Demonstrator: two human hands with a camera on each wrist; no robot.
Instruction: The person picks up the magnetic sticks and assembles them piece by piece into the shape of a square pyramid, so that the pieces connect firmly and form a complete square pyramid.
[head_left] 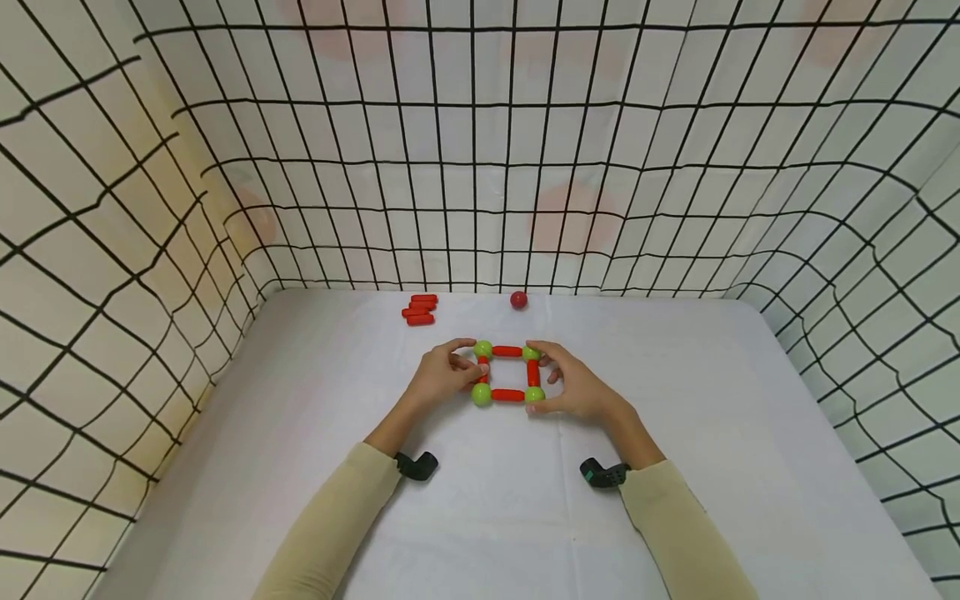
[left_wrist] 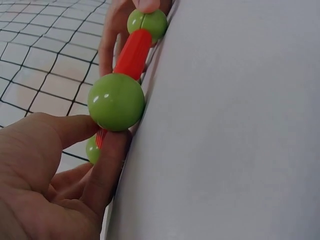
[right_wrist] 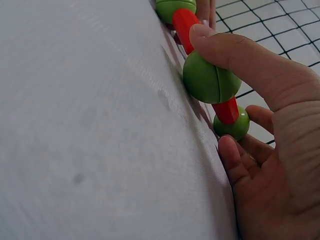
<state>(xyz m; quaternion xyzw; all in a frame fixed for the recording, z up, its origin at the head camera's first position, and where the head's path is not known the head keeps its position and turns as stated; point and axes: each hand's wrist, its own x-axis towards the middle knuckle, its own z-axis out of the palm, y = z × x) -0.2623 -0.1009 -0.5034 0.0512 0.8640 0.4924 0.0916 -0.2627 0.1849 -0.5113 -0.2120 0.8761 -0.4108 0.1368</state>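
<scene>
Nearest, two tan sleeves reach in over the near edge of the white surface, each with a small black device at the wrist. Beyond them, the square frame of four green balls and four red rods lies between the hands, nearer the surface's far edge than its near one and about midway between its left and right edges. The left hand grips the frame's left side, thumb over the left rod and a fingertip at the far-left green ball. The right hand curls about the right side, its thumb at the near-right green ball and a finger at the far-right green ball. Farther off, well apart from both hands, four loose red rods lie bunched near the far edge, left of its middle. A single red ball sits by that edge, to their right. Behind stands a black net, running along the far, left and right edges.
</scene>
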